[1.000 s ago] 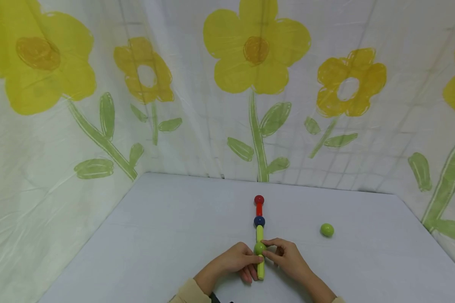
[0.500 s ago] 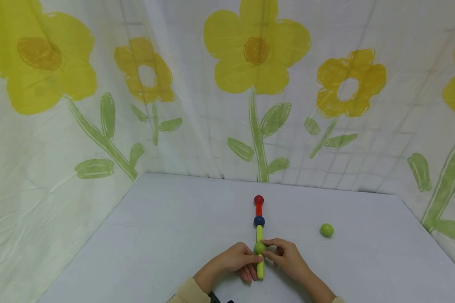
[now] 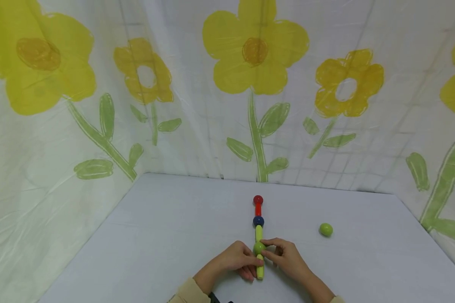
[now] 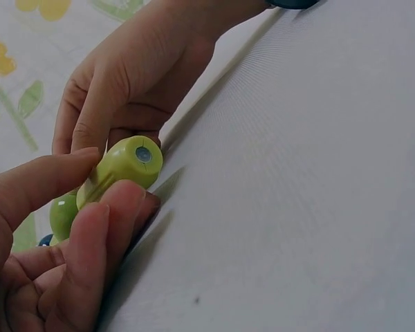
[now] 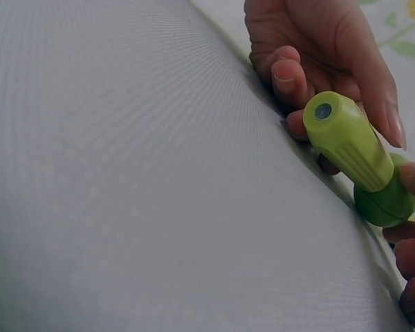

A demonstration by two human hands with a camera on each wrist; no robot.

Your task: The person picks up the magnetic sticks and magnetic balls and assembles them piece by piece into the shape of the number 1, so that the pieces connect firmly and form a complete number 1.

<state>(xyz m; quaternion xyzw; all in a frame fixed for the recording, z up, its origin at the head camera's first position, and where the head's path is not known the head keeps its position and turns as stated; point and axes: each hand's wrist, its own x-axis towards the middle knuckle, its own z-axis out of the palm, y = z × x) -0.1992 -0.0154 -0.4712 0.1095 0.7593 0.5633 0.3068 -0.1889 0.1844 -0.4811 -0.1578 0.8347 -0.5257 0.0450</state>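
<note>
A straight chain of toy rods and balls lies on the table in the head view. From the far end it has a red ball [image 3: 258, 200], a red rod [image 3: 258, 210], a blue ball [image 3: 258, 221], a yellow-green rod [image 3: 259, 232], a green ball [image 3: 258, 248] and a second yellow-green rod [image 3: 260, 272]. My left hand [image 3: 238, 258] pinches that near rod between thumb and fingers. The right hand [image 3: 287, 259] pinches the green ball from the right. In the left wrist view, the near rod's free end [image 4: 144, 153] shows a round metal disc.
A loose green ball [image 3: 326, 229] lies on the white table [image 3: 155, 235], right of the chain. Behind the table hangs a pale curtain [image 3: 197, 126] printed with yellow flowers; it also runs along both sides.
My left thumb sits slightly nearer to me on the near rod. The right hand keeps its hold on the green ball, and the chain lies as before.
</note>
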